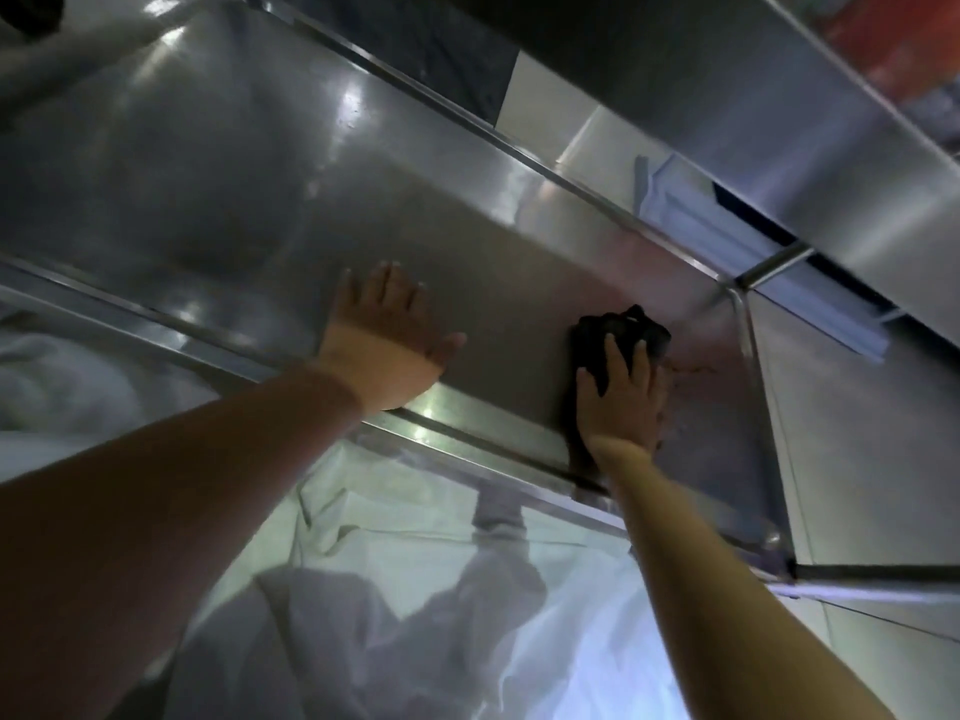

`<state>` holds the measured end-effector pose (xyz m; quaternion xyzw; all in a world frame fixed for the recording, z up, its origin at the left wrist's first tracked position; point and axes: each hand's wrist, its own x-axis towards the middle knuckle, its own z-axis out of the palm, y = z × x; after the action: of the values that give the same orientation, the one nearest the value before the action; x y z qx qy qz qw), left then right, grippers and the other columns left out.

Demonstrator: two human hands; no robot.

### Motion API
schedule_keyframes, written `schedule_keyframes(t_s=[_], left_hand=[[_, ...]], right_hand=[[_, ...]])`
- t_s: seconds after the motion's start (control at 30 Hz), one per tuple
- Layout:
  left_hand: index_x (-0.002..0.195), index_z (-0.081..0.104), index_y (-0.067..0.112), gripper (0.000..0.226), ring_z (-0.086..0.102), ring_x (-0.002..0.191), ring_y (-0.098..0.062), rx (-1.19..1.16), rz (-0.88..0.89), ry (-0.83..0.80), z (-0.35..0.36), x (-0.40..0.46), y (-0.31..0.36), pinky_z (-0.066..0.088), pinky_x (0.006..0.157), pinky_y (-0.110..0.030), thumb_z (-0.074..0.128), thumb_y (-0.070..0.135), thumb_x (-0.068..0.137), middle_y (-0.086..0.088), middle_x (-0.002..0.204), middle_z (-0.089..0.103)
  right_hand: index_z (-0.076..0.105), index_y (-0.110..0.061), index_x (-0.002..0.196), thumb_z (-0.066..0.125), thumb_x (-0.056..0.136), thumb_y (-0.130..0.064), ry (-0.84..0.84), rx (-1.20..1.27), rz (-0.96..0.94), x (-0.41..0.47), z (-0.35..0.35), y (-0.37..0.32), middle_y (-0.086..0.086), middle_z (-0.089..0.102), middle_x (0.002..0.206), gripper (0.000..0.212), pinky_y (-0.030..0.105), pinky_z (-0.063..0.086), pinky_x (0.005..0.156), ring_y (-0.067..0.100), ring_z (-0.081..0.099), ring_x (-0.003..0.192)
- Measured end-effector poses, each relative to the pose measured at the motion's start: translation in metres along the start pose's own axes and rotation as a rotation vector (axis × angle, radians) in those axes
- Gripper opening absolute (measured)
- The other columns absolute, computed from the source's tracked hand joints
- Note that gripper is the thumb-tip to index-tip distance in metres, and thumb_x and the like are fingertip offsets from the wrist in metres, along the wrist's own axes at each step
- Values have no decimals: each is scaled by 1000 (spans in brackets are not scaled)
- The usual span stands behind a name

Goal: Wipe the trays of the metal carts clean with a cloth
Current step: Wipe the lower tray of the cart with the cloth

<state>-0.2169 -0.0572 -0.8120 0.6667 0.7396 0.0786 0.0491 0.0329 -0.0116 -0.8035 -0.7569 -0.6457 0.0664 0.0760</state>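
Both forearms are bare from the wrist back to the lower frame edge, with no sleeve cuff in view. The left hand (387, 335) and the right hand (621, 394) wear no gloves. Neither wrist carries a watch or band. The fingernails look short and pale.
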Motion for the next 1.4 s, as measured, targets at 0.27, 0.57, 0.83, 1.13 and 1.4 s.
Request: schedule_keyframes(t_s=[0.27, 0.57, 0.83, 1.13, 1.4], left_hand=[[145, 36, 10, 81, 17, 144, -38, -40, 58, 18, 10, -9, 8, 4, 115, -55, 18, 62, 85, -19, 155, 26], [150, 25, 23, 72, 9, 147, -27, -52, 115, 8, 6, -9, 9, 2, 119, -38, 21, 62, 89, -5, 160, 17], [148, 32, 22, 76, 14, 145, -28, -63, 98, 9, 1, -8, 15, 5, 117, -38, 27, 63, 85, -5, 158, 23], [120, 61, 4, 74, 46, 124, -41, -84, 183, 152, 5, -12, 15, 30, 105, -47, 30, 58, 81, -21, 130, 55], [124, 58, 2, 78, 45, 123, -43, -117, 244, 156, 10, -10, 8, 31, 105, -48, 26, 60, 83, -23, 131, 53]], right_hand=[[34, -37, 146, 47, 93, -39, -204, 10, -780, -34, -16, 1, -8, 12, 160, 54, 38, 16, 118, 23, 5, 149], [30, -38, 148, 45, 97, -42, -121, -50, -485, 116, 3, -13, -1, 14, 161, 53, 42, 14, 117, 28, 13, 146], [19, -42, 149, 36, 97, -44, -95, 6, 151, 108, -22, 66, -5, 5, 162, 55, 61, 6, 115, 30, 6, 147], [38, -36, 145, 50, 94, -35, 38, 17, -245, -29, -14, 83, -4, 21, 159, 53, 40, 23, 115, 27, 18, 146], [43, -26, 144, 58, 92, -21, 1, 31, -269, 0, -43, 164, 1, 21, 159, 55, 34, 20, 117, 22, 22, 145]])
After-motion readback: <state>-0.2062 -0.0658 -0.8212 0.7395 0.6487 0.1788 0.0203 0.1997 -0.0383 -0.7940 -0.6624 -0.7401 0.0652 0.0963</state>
